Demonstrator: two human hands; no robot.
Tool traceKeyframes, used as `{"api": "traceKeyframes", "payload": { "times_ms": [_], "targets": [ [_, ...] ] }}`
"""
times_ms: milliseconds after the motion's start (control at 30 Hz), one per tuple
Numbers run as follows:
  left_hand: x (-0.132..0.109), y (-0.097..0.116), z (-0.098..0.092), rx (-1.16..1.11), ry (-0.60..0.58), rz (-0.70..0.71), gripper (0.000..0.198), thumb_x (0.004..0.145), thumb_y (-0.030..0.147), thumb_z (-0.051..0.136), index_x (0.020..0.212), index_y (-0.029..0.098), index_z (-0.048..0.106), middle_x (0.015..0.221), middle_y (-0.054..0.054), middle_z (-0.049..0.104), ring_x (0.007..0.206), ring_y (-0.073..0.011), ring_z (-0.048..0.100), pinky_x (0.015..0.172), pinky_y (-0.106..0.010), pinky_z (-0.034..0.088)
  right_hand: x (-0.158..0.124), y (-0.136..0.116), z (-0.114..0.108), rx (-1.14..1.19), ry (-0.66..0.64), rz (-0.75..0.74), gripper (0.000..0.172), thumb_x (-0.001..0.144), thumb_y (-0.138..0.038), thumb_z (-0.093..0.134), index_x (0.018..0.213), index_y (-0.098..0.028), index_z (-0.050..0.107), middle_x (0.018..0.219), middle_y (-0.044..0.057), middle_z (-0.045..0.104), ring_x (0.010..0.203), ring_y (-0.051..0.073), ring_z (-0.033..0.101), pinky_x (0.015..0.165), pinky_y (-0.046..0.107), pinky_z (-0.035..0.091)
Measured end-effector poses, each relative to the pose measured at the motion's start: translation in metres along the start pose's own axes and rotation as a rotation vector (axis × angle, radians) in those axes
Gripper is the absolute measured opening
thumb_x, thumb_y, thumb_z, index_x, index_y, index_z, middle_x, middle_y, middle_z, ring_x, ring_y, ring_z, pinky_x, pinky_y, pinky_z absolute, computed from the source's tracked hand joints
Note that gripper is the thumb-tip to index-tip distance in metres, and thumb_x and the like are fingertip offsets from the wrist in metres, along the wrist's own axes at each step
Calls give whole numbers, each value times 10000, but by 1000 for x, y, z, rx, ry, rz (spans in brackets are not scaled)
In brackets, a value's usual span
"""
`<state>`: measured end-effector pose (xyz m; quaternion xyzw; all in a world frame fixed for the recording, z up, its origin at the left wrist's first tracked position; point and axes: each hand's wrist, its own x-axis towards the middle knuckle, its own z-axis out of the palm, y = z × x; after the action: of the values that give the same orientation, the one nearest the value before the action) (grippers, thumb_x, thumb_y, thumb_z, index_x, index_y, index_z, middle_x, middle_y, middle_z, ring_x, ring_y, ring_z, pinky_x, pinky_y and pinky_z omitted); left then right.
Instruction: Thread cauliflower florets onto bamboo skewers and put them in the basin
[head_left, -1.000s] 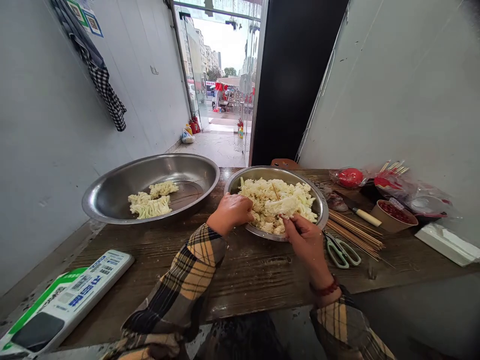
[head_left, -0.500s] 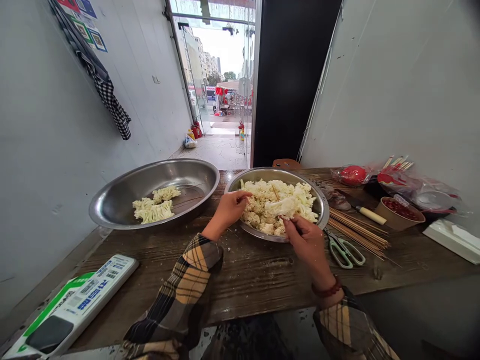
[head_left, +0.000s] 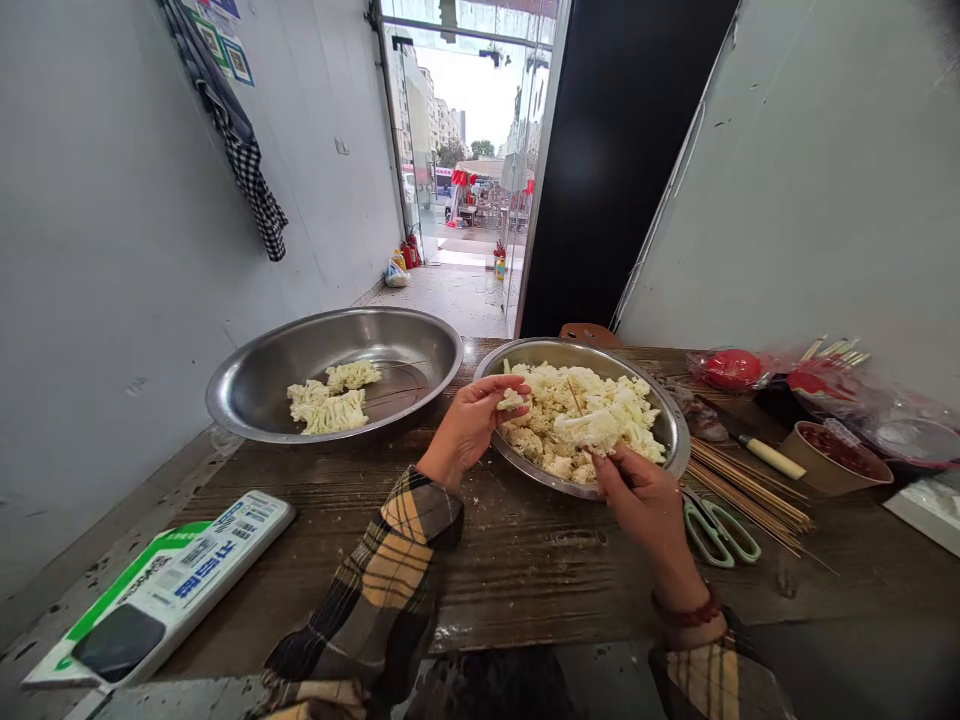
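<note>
My left hand [head_left: 474, 420] pinches a small cauliflower floret [head_left: 512, 400] at the left rim of a steel bowl [head_left: 679, 445]. Cauliflower pieces [head_left: 544, 385] fill this bowl. Over its near right side, my right hand [head_left: 645, 500] is closed on a skewer of cauliflower [head_left: 592, 430]. A thin wooden stick tip [head_left: 574, 396] points up and away from that cauliflower; the lower end of the stick is hidden by my fingers. A few cauliflower pieces [head_left: 330, 412] lie in a wider steel basin [head_left: 247, 405] on the left.
Green-handled scissors [head_left: 721, 532] and loose wooden skewers [head_left: 746, 490] lie right of the bowl. Beyond are a knife [head_left: 772, 457], a paper tub of red food [head_left: 840, 455] and plastic-wrapped items [head_left: 735, 370]. A phone [head_left: 120, 640] rests on a white box [head_left: 217, 560] at left.
My left hand, empty-looking before, now has a small floret between its fingers. My right hand still grips the skewer of cauliflower. The whole view has shifted, with things appearing farther right.
</note>
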<state>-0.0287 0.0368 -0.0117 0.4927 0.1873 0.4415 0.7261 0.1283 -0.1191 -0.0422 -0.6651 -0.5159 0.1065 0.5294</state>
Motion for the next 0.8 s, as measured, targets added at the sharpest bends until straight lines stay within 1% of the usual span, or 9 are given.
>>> {"api": "traceKeyframes", "payload": {
  "times_ms": [167,367,467,533,567,633,700,733,800],
  "targets": [
    [-5,-3,6,-103,1,-29,235,677,53,547,820,113,725,976,-101,677,976,-192,611,922,-358,495,0,0,0,-4,-38,-3,378,877,-401,509,564,-193,478,510,-43,429,499,107,401,500,240,300],
    [-8,-6,14,-107,8,-51,157,644,58,534,664,100,683,972,-115,691,1036,-203,603,959,-318,462,1,3,1,-25,-53,-39,376,881,-387,498,561,-190,477,513,-44,420,507,107,401,507,238,306],
    [-10,-5,17,-125,18,-71,112,668,83,516,664,111,624,965,-116,689,895,-184,653,829,-318,527,1,3,1,-41,-61,-61,377,880,-384,496,557,-190,473,505,-46,413,505,105,395,502,234,303],
    [-11,-3,19,-103,16,-101,94,698,113,498,713,126,591,922,-110,690,744,-162,664,638,-280,542,1,3,1,-47,-66,-63,374,879,-376,499,557,-189,473,503,-46,422,504,104,401,499,230,306],
    [-12,-2,20,-79,17,-108,86,713,131,497,740,136,579,875,-98,688,658,-143,649,532,-239,508,1,2,1,-48,-69,-61,371,879,-374,501,558,-188,474,505,-44,429,505,104,407,497,228,309],
    [-13,-2,21,-34,31,-100,90,743,173,518,808,153,578,758,-56,663,507,-89,569,378,-159,363,1,2,0,-46,-77,-59,363,877,-375,508,567,-188,481,514,-40,446,510,105,419,493,224,317],
    [-13,-2,20,-22,51,-82,155,767,226,565,904,164,604,689,-18,620,435,-43,475,326,-126,228,1,2,0,-38,-87,-55,359,880,-381,505,577,-189,490,514,-37,457,505,106,424,484,221,321],
    [-12,-3,19,-32,58,-77,201,771,254,592,951,167,618,681,-9,602,434,-32,454,322,-121,202,1,2,0,-34,-95,-56,361,882,-383,502,578,-189,492,512,-36,463,500,106,426,479,220,321],
    [-11,-5,17,-75,52,-70,274,763,288,640,1006,160,638,716,-12,596,497,-39,504,341,-119,268,1,2,-1,-36,-107,-67,370,881,-381,501,564,-190,493,504,-31,474,491,107,431,472,220,321]
  ]
}}
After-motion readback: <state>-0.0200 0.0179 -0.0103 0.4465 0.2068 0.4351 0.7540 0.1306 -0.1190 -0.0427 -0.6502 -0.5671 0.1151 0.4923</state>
